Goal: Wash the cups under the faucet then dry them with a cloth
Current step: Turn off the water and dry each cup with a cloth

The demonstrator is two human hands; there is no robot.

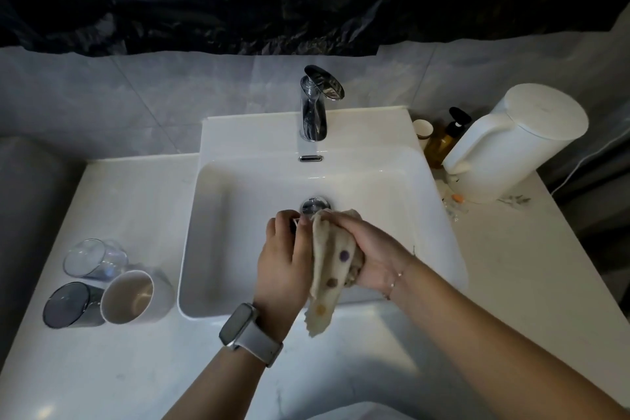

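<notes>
A: Three cups (102, 283) are left on the counter at the left. What is held over the sink (191, 249)?

B: A cup, mostly hidden, is gripped by the left hand's (283, 266) curled fingers; the cloth (332, 269) is clutched in the right hand (371, 252). The cloth should be worked inside and the cup turned.

The white counter (136, 368) carries the sink (439, 215), three cups (128, 297), a kettle (511, 143) and a pump bottle (445, 140).
</notes>
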